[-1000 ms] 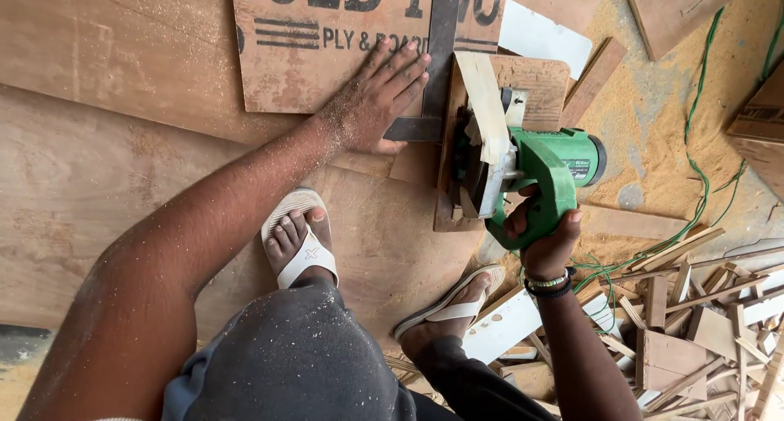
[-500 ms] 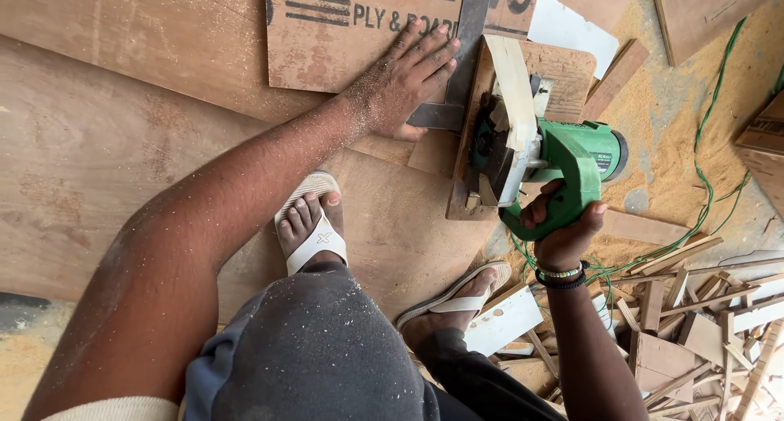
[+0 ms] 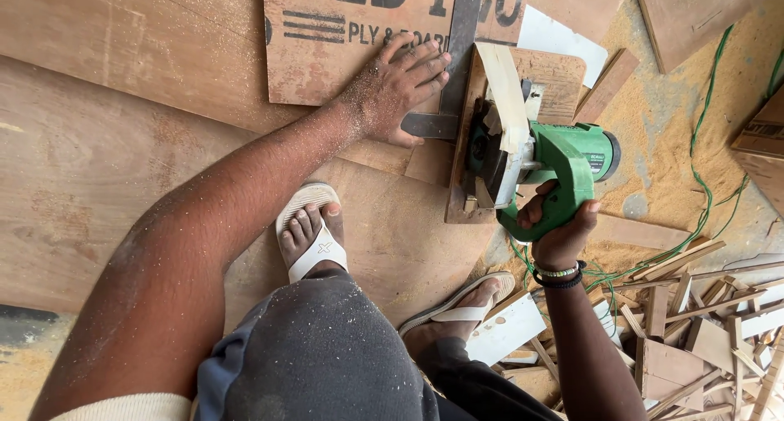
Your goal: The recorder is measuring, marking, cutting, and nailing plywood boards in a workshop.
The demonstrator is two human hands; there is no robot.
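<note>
A green circular saw point(image 3: 543, 168) sits on a wooden base board point(image 3: 490, 135) at the edge of a plywood sheet point(image 3: 343, 41), gripped by its handle in the right hand point(image 3: 559, 229), fingers closed tight around it. Just left of the saw, the left hand point(image 3: 400, 86) lies flat with fingers spread, pressing a metal square point(image 3: 453, 70) onto the sheet. Below the left arm, a foot in a white sandal point(image 3: 310, 233) stands on a larger board. Sawdust point(image 3: 661, 135) and a green cord point(image 3: 694, 168) lie right of the saw; wood scraps point(image 3: 694, 323) are piled beside the right forearm.
</note>
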